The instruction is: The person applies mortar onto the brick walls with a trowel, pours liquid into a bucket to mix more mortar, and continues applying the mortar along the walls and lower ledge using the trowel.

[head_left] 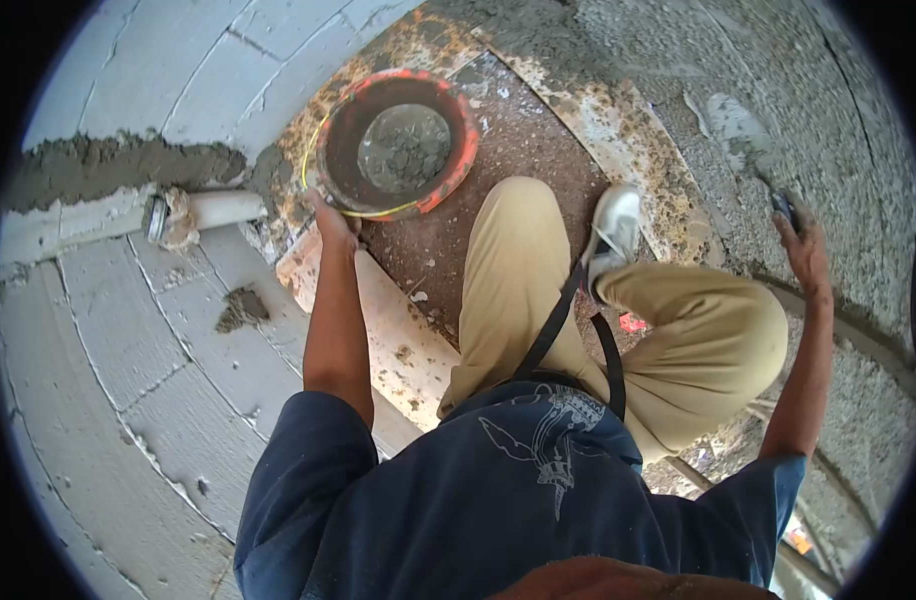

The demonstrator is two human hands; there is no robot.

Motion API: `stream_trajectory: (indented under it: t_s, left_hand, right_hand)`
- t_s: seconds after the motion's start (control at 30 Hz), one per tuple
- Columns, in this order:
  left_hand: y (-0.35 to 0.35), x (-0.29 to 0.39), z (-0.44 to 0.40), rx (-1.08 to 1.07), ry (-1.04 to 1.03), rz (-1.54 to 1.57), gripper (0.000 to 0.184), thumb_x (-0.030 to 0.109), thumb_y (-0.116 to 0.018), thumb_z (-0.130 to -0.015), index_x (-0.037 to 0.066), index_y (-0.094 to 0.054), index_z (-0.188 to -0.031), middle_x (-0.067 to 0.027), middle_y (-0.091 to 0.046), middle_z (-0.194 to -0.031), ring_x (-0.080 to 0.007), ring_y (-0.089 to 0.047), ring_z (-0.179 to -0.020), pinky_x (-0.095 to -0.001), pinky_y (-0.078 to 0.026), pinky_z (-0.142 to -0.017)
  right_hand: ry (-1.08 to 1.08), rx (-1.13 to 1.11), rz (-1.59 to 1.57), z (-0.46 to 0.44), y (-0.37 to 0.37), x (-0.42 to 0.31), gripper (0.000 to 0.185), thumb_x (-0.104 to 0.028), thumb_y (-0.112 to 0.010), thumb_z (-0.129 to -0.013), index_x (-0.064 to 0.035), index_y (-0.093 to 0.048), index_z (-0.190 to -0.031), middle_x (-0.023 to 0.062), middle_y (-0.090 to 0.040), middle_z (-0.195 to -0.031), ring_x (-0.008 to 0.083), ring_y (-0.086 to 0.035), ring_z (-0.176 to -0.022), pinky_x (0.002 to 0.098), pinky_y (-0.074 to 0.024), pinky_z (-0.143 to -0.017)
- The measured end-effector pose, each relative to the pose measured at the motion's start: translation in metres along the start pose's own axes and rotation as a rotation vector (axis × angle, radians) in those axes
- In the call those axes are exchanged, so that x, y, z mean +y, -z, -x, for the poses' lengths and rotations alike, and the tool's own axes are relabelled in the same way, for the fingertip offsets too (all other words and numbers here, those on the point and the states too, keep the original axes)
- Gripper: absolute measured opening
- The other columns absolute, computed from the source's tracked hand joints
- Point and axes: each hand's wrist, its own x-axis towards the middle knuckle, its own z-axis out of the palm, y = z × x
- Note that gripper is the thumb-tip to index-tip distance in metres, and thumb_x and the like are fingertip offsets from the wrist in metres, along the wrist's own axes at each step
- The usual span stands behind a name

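The right grip (806, 250) clasps a trowel (744, 132), its long axis pointing far-left along the rough wall (858, 205); well to the left, the left grip (336, 222), nearer the mortar (408, 152), grasps the near-left edge of an orange-rimmed bucket (465, 150) holding it.

Here's the left hand (336, 230) at the rim of an orange mortar bucket (466, 150), grey mortar (406, 152) heaped inside! Out wide, the right hand (806, 255) grips a trowel (782, 206) by its dark handle, close against the rough grey wall (778, 90). A white shoe (618, 222) sits near the speckled board (633, 150).
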Motion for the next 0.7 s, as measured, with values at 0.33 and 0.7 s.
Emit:
stream_trajectory:
  t_s: [0.33,0.7]
  left_hand:
    - [-0.087,0.032,0.001,0.53,-0.266,-0.601,0.075,0.057,-0.043,-0.101,-0.013,-0.068,-0.101,-0.0308,-0.069,-0.103,-0.0415,-0.066,-0.094,-0.0513,-0.046,-0.084]
    - [-0.206,0.015,0.051,0.532,-0.676,-0.57,0.042,0.036,-0.051,-0.101,0.0,-0.07,-0.093,-0.0262,-0.067,-0.083,-0.0454,-0.064,-0.077,-0.0523,-0.049,-0.071]
  right_hand:
    - [0.746,-0.142,0.18,-0.125,-0.133,-0.169,0.035,-0.03,-0.066,-0.091,-0.0098,-0.063,-0.12,0.0198,-0.07,-0.108,0.0411,-0.066,-0.101,0.0484,-0.0527,-0.085]
    - [1.218,-0.117,0.564,-0.206,-0.329,-0.323,0.027,-0.021,-0.06,-0.091,-0.0211,-0.066,-0.117,0.0147,-0.07,-0.088,0.036,-0.07,-0.085,0.0472,-0.055,-0.075]
